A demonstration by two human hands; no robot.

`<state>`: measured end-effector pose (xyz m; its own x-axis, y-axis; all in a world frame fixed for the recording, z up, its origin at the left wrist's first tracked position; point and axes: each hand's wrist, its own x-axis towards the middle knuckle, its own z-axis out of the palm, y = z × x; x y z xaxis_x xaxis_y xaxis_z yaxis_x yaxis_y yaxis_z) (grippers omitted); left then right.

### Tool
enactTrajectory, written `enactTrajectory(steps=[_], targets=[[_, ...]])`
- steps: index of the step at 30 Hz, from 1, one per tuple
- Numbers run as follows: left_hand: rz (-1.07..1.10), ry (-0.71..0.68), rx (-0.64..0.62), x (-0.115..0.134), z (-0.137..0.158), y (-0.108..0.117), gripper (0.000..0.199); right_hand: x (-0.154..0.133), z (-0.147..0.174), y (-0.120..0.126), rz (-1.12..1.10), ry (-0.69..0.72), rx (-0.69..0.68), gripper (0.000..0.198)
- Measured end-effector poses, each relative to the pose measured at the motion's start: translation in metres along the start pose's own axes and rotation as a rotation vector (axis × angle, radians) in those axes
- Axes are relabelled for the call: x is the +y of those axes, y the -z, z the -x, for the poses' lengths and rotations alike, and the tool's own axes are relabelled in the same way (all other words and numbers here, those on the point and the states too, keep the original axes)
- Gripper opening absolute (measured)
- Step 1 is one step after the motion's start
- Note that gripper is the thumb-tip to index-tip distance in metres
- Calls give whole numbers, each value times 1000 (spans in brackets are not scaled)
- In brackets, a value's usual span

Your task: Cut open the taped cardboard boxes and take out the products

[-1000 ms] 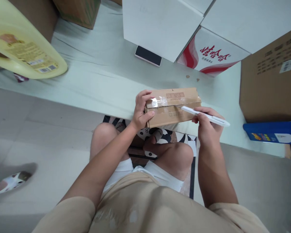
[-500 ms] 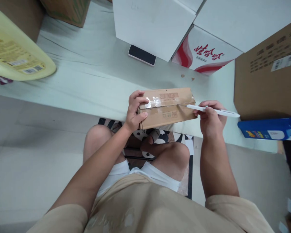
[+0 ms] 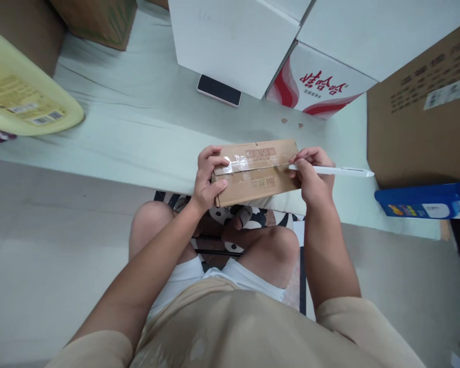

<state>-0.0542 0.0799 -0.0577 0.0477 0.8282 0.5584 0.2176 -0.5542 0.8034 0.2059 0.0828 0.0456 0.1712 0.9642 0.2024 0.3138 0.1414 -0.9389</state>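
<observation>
A small brown cardboard box (image 3: 260,181), with clear tape along its middle seam, is held at the front edge of the covered table. My left hand (image 3: 210,176) grips its left end, thumb and fingers on the taped face. The seam looks parted towards the right end. My right hand (image 3: 315,171) is closed around a slim white utility knife (image 3: 345,171), one end pointing right and the other lying over the box's right part. Fingers of this hand are at the right end of the box; whether a blade is out cannot be seen.
A black-topped phone-like device (image 3: 219,91) lies by a white carton (image 3: 233,46). A red-and-white carton (image 3: 318,84) and a large brown box (image 3: 421,117) stand right. A blue bottle (image 3: 425,200) lies at the right edge, a yellow bottle (image 3: 26,92) at left. Two small brown scraps lie behind the box.
My right hand has moved left with the utility knife, its fingers now over the box's right end. My left hand keeps its grip. The whole view has shifted slightly.
</observation>
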Motion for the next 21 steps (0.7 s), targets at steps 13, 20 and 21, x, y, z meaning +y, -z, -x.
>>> enactTrajectory(steps=[13,20,21], targets=[[29,-10,2,-4,0,0,55,20,-2,2,-183,14,368,16],[59,-9,-75,-9,-12,10,57,77,31,50,169,-234,572,29],[65,10,-105,-12,-19,13,60,87,39,55,294,-293,493,32]])
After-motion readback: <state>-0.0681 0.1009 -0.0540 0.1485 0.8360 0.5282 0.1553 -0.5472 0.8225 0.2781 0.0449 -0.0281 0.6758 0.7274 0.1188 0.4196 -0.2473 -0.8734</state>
